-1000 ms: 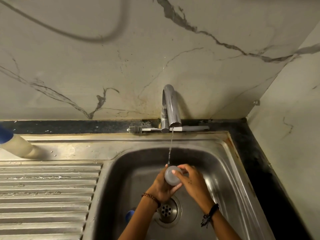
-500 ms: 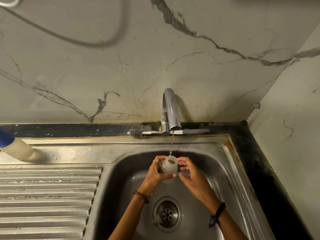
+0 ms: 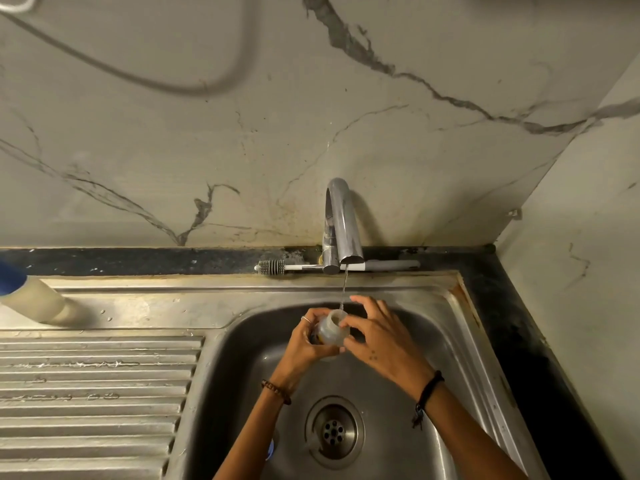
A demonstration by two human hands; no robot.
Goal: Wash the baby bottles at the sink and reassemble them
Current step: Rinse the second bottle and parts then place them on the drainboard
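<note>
Bottle: small translucent plastic baby bottle [image 3: 331, 328] gripped in left hand [image 3: 306, 341], mouth up | right hand [image 3: 377, 336] beside it, fingertips steadying the neck | thin water stream [image 3: 343, 289] just above both hands | advice: centre mouth under stream, keep upright.

I look down into a steel sink [image 3: 460, 344]. My left hand [image 3: 306, 341] grips a small translucent baby bottle [image 3: 331, 329], open mouth up, under a thin stream from the chrome tap [image 3: 341, 226]. My right hand [image 3: 381, 336] touches the bottle's side, fingers loosely spread. A bottle brush [image 3: 273, 267] lies behind the tap on the dark tabletop [image 3: 138, 260].
</note>
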